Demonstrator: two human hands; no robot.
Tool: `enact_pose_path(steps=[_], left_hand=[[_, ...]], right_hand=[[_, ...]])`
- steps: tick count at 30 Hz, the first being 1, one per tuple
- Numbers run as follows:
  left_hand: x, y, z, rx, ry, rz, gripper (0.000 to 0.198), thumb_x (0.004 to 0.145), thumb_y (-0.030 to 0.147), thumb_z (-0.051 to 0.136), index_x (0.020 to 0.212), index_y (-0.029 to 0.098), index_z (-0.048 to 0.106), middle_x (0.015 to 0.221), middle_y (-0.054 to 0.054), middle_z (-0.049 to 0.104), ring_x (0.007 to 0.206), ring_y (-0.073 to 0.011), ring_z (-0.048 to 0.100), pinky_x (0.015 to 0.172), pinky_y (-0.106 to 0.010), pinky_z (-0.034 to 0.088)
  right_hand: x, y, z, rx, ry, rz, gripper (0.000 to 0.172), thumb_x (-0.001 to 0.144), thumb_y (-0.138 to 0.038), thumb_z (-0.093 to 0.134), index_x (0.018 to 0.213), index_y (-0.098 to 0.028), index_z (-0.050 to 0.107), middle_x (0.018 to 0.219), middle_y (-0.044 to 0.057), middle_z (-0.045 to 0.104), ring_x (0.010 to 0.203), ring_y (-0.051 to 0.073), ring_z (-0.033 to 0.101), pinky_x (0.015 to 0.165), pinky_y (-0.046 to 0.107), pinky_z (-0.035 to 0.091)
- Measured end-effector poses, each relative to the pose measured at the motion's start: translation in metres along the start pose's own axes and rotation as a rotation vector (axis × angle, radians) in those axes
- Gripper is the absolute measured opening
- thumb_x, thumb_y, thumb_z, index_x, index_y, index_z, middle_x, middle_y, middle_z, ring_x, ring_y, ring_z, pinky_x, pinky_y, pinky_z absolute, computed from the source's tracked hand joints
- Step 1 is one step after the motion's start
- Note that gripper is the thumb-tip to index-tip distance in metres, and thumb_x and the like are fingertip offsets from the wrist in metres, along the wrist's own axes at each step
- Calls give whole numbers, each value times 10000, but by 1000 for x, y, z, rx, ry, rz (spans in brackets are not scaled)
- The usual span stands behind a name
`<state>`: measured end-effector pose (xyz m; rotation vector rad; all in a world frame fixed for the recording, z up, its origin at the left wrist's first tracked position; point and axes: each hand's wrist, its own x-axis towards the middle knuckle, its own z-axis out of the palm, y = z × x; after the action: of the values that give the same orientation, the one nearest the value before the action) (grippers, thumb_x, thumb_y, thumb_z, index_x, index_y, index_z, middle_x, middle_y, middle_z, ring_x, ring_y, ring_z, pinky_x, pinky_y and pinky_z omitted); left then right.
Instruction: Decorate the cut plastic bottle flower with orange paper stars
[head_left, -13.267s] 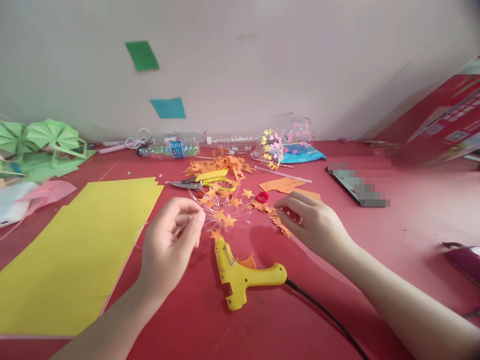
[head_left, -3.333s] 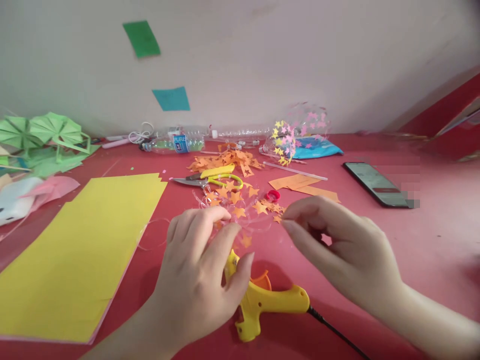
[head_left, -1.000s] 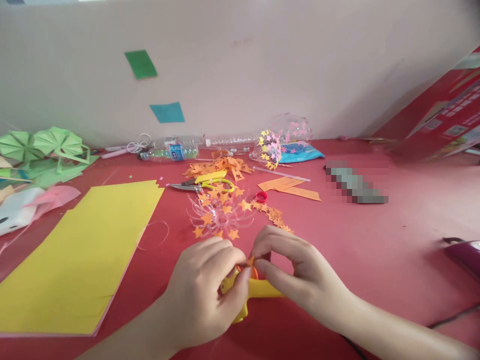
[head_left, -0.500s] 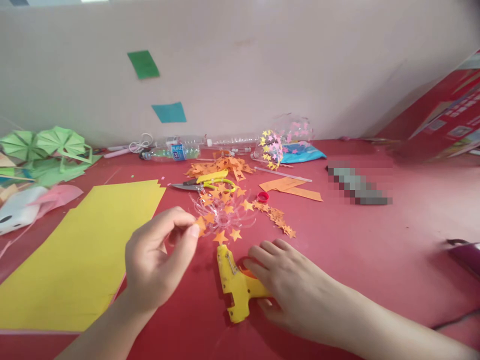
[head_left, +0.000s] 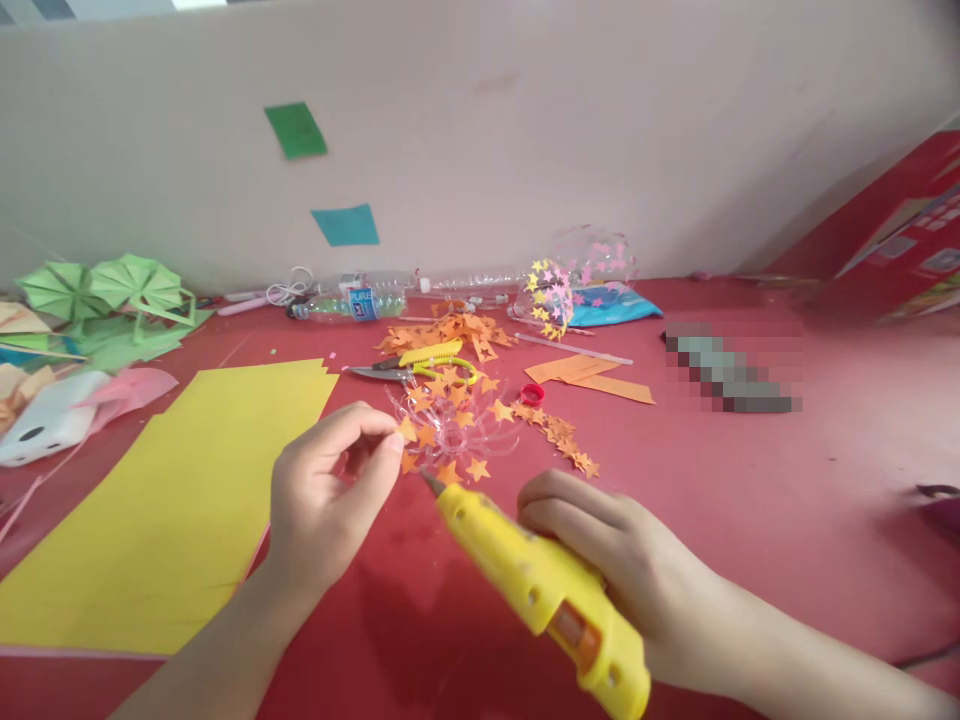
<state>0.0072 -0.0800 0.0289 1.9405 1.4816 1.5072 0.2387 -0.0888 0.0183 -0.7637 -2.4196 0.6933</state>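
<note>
My right hand (head_left: 622,570) is wrapped round a yellow hot glue gun (head_left: 540,590), lifted off the table and slanting up to the left. Its metal nozzle points at the near side of a clear plastic piece (head_left: 451,440) cut into curling strips, like a flower. Several orange paper stars sit on and around those strips. At the left edge of this piece, my left hand (head_left: 337,490) is closed, thumb and forefinger pinching an orange star (head_left: 406,429). Whether a plastic strip is also between the fingertips, I cannot tell.
Beyond lie scissors (head_left: 382,374), a yellow cutter (head_left: 430,353) and a pile of orange stars (head_left: 450,332). Yellow paper (head_left: 165,500) covers the left. To the right are a red cap (head_left: 532,394), orange strips (head_left: 592,375) and more stars (head_left: 559,435). A bottle (head_left: 360,302) lies by the wall.
My right hand has taken hold of the glue gun and raised it from the table, its nozzle now tilted toward the left hand. The left hand still pinches at nearly the same spot.
</note>
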Motion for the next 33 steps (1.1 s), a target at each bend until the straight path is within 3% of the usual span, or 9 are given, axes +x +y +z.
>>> enact_pose_path(steps=[3, 5, 13, 33], left_hand=[[-3, 1, 3, -19, -85, 14, 155, 833, 143, 527, 692, 206, 545, 619, 51, 486, 559, -83, 425, 520, -205, 347], [-5, 2, 6, -45, -135, 4, 133, 831, 150, 534, 715, 208, 560, 622, 49, 494, 558, -84, 435, 516, -201, 354], [-8, 7, 12, -105, -155, -66, 142, 815, 134, 536, 692, 200, 565, 614, 55, 514, 555, -73, 455, 513, -166, 371], [-6, 9, 11, -114, -152, -104, 147, 829, 192, 534, 692, 189, 586, 602, 30, 521, 538, -91, 453, 496, -192, 381]], right_hand=[[-2, 6, 1, 42, 178, -63, 141, 868, -255, 580, 957, -174, 506, 934, 67, 561, 777, 148, 546, 667, 258, 468], [-2, 8, 1, 30, 229, -72, 159, 877, -321, 586, 905, -188, 504, 876, 52, 557, 760, 151, 533, 659, 265, 457], [-2, 4, -1, -48, 225, -118, 215, 937, -372, 455, 803, -204, 455, 685, 16, 499, 621, 144, 458, 548, 270, 371], [-5, 9, 1, -118, 254, -70, 238, 921, -351, 480, 735, -223, 407, 635, -12, 469, 530, 126, 446, 485, 263, 322]])
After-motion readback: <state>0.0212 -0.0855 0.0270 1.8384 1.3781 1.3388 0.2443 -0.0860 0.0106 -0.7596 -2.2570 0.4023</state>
